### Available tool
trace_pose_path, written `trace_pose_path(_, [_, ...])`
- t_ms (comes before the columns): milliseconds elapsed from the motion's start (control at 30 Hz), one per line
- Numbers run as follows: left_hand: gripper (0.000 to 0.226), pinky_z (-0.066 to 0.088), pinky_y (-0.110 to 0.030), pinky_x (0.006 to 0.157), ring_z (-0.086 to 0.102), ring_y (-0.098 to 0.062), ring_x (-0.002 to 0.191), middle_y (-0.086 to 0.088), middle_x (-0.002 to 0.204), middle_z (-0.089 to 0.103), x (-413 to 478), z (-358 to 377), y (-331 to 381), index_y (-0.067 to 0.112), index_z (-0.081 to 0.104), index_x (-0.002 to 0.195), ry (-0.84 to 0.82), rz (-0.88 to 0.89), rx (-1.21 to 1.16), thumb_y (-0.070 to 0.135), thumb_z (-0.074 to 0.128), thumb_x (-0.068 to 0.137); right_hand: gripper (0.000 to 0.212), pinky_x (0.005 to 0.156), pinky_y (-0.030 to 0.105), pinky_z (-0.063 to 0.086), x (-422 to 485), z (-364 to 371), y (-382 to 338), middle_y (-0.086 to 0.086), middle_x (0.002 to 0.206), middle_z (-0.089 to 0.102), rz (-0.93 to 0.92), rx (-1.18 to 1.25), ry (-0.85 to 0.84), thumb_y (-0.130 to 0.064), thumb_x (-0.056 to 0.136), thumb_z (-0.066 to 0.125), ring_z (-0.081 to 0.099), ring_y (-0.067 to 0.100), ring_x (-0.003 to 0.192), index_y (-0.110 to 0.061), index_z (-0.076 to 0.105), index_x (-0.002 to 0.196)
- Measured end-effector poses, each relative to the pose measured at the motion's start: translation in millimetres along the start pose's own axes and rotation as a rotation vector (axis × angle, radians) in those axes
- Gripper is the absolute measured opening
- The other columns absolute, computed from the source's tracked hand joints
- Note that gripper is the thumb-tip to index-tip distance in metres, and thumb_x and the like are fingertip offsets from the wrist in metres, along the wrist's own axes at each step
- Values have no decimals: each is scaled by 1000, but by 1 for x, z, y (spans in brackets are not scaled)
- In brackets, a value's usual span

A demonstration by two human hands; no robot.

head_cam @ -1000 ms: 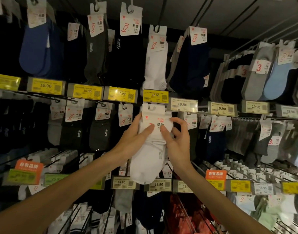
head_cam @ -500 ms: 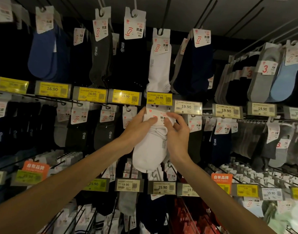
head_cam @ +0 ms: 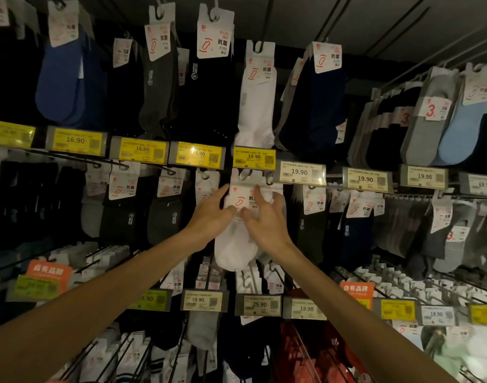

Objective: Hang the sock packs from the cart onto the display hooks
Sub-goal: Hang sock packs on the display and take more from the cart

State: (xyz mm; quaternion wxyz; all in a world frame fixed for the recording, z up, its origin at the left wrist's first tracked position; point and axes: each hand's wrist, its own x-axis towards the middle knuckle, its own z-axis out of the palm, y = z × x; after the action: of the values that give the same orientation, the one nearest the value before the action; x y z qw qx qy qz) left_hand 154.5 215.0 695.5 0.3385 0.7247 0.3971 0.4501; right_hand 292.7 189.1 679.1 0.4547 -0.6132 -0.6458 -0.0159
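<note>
A white sock pack (head_cam: 234, 244) with a white paper header card hangs in the middle row, its card top right under the yellow 16.90 price tag (head_cam: 254, 158). My left hand (head_cam: 213, 217) pinches the card's left side with thumb and fingers. From the right, my right hand (head_cam: 265, 219) holds the same card, fingers spread over its top. The hook behind the tag is mostly hidden; I cannot tell whether the card's hole is on it. The cart is out of view.
Rows of hooks carry black, grey, blue and white sock packs all around. Another white pack (head_cam: 257, 100) hangs directly above. Price tag rails (head_cam: 300, 172) cross the display. Bare black hook rods (head_cam: 300, 346) stick out toward me below.
Both hands have raised the white sock pack, bringing its card up under the 16.90 price tag. The view has tilted slightly upward and closer.
</note>
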Motion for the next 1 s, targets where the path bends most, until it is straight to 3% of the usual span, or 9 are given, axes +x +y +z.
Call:
trace_pose_path(67, [62,47,-26,86,56,-17,111,-4,130,59,0,0,-9,35,30,152,-1,-52,28,21,54,98,67,100,31,39,11,8,7,14,158,-4,28,-175,-33,-33,99,50,37,37,131,-21,16,155])
trace_pose_path(133, [56,42,-21,76,57,-15,102,-6,117,61,0,-2,-17,30,37,149,-11,-96,52,21,54,97,69,113,46,27,19,18,19,18,158,-14,17,-413,-24,-36,98,50,11,42,144,-20,16,155])
trace_pose_path(200, [40,39,-16,67,58,-14,96,-4,105,63,1,-5,-23,26,52,136,-10,-129,61,21,55,97,67,115,54,22,20,30,28,22,159,-3,-116,-604,60,-33,96,52,7,42,145,-18,22,154])
trace_pose_path(333, [20,41,-16,67,59,-12,94,-1,103,68,2,-13,-36,27,68,110,2,-132,108,19,55,97,67,110,57,29,24,63,40,25,156,16,-270,-647,11,-27,94,54,20,44,141,-21,24,154])
trace_pose_path(467, [18,42,-17,71,56,-6,87,4,98,67,1,-21,-47,28,69,99,-9,-121,126,16,55,97,69,117,55,14,49,88,49,19,161,-12,-137,-726,-116,-39,101,39,-5,41,148,-29,-1,156])
trace_pose_path(633, [26,40,-15,64,57,-6,77,4,88,68,0,-28,-67,32,69,85,-24,-153,159,13,56,96,67,119,58,8,89,97,72,18,157,-29,-56,-742,-288,-39,103,34,-19,41,146,-29,-5,156])
trace_pose_path(733, [25,44,-15,70,63,-12,90,1,93,71,2,-25,-73,32,72,86,-34,-178,176,14,57,95,65,117,59,10,109,104,74,21,156,-30,-7,-821,-356,-41,102,33,-19,45,145,-30,-1,155])
trace_pose_path(833, [23,45,-13,71,65,-13,92,-4,93,73,4,-20,-75,31,72,90,-53,-178,163,15,57,95,72,116,62,7,121,111,70,22,153,-33,22,-814,-411,-29,100,41,-23,48,142,-29,-6,155])
trace_pose_path(1000, [21,41,-11,61,60,-8,77,0,82,67,4,-8,-77,22,73,102,-72,-186,145,13,55,97,77,118,60,3,127,112,77,21,151,-39,24,-846,-465,-16,99,37,-29,46,140,-27,-18,153])
